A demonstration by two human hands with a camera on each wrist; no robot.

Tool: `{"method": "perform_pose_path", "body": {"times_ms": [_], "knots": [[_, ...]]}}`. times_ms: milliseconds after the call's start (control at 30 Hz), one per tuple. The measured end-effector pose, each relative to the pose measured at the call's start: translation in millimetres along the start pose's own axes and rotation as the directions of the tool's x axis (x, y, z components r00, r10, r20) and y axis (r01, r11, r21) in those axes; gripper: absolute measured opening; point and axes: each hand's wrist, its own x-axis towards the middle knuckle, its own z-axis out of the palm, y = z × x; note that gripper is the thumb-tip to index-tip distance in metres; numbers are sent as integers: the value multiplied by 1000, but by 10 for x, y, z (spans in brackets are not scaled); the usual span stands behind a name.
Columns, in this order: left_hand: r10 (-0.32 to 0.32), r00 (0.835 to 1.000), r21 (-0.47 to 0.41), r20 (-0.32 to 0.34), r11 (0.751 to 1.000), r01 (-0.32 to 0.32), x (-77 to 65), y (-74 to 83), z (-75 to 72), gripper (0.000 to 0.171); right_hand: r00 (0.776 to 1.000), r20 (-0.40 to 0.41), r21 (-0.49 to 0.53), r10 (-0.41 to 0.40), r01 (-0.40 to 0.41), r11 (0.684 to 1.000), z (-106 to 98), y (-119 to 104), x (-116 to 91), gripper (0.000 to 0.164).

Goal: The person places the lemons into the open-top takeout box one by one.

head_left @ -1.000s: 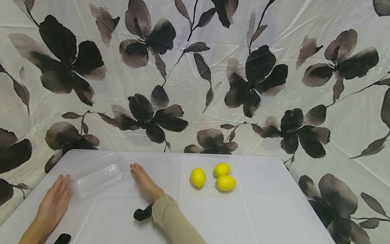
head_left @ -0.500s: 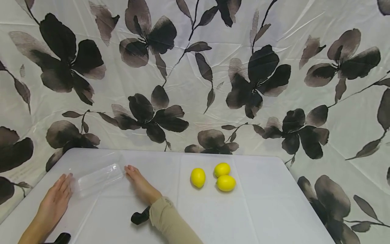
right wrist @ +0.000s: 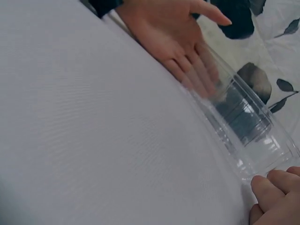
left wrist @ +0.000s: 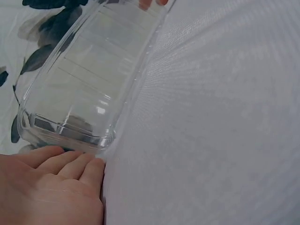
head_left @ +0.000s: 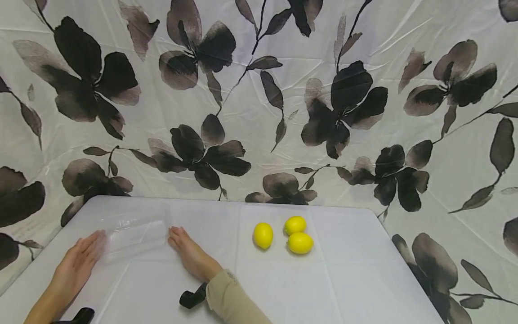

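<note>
A clear plastic container (head_left: 137,238) lies on the white table between my two hands. My left hand (head_left: 78,266) is at its left end, fingers straight and together. In the left wrist view, the fingertips of the left hand (left wrist: 63,183) meet the end wall of the see-through container (left wrist: 91,75). At the opposite end is my right hand (head_left: 194,255), its fingers extended and fingertips right at the container's edge. The right wrist view has the right hand (right wrist: 279,197) low in the corner, close against the container (right wrist: 253,126). Neither hand curls round it.
Three yellow lemons, one on its own (head_left: 263,236) and two together, a rear one (head_left: 295,224) and a front one (head_left: 300,243), lie right of my right hand on the white table (head_left: 356,279). A floral cloth (head_left: 275,103) hangs behind the table's back edge.
My left hand has edged to the right. My right hand first came left to the container, then shifted slightly nearer to me. The container has turned a little between them; the lemons stayed put.
</note>
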Motion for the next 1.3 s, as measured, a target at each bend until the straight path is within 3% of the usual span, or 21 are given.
{"method": "perform_pose_path", "body": {"times_ms": [167, 267, 433, 567, 700, 867, 1000, 1167, 1300], "knots": [[6, 999, 60, 43, 998, -9, 11, 10, -31, 61, 1000, 18, 16, 6, -6, 1000, -12, 10, -126, 72], [0, 997, 40, 80, 999, -4, 16, 15, -33, 60, 1000, 26, 41, 3, -4, 999, -18, 18, -210, 74], [-38, 993, 71, 115, 997, 30, 47, 33, 58, 59, 1000, 17, 90, -20, 19, 996, -45, 42, -344, 76], [-64, 990, 139, 127, 989, 46, 77, 33, 176, 62, 999, 0, 117, -51, 51, 992, -89, 61, -451, 78], [-76, 983, 151, 164, 987, 51, 106, 26, 283, 63, 997, -2, 139, -81, 81, 987, -163, 71, -589, 77], [-148, 975, 203, 163, 973, 114, 145, 26, 455, 65, 996, -2, 148, -92, 91, 985, -265, 52, -783, 75], [-196, 965, 194, 176, 968, 161, 175, 39, 616, 67, 996, -13, 156, -91, 92, 983, -340, 26, -940, 76], [-287, 947, 214, 143, 943, 253, 195, 38, 856, 71, 994, -30, 152, -101, 105, 983, -436, 7, -1119, 77], [-303, 944, 174, 133, 944, 279, 171, 3, 1047, 70, 993, -46, 129, -111, 117, 985, -516, 3, -1225, 76]]}}
